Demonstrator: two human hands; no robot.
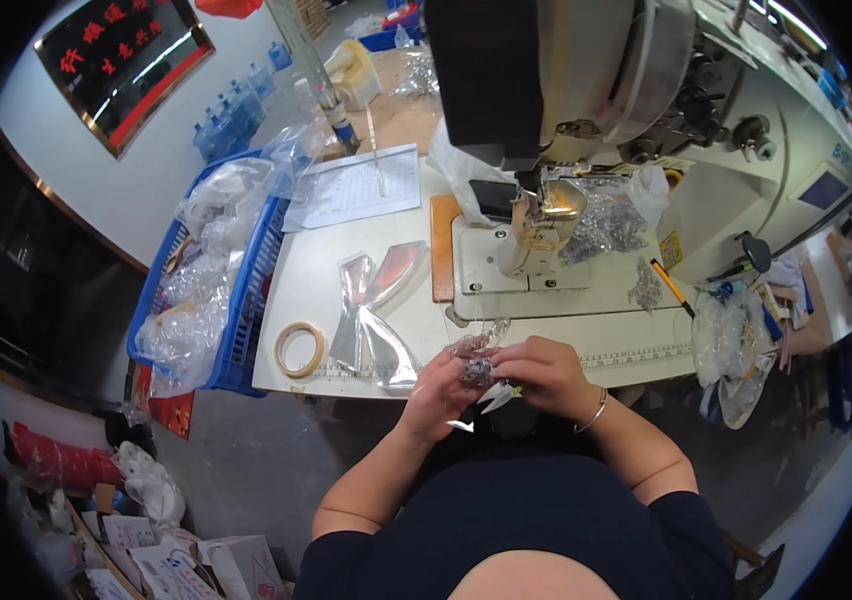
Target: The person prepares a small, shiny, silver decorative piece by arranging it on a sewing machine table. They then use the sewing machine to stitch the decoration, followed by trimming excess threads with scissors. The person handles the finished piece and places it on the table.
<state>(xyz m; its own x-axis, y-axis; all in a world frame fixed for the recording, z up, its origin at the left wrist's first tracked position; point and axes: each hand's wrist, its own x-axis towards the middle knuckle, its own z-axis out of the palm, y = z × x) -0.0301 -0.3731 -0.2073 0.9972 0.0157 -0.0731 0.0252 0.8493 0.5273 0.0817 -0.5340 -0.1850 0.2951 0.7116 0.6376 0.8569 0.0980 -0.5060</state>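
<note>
Close together at the table's front edge, my two hands meet over a small glittery, silvery see-through piece [477, 372]. My left hand [434, 396] is closed on it from the left. My right hand [552, 374] pinches at the piece's right side, fingertips pressed together. Below those fingers a pair of small snips [498, 398] juts out of the right hand, blades pointing left. Clear shiny plastic pieces [378, 335] lie flat on the table, left of my hands. Just beyond my hands stands the sewing machine [531, 240], its needle area over a metal plate.
A roll of tan tape [299, 349] lies at the table's left corner. Beside the table, a blue basket [251, 300] holds clear plastic bags. Papers [356, 188] lie behind. Right of the machine are glittery pieces [606, 228], a yellow-and-black pen [673, 288] and hanging plastic bags [731, 335].
</note>
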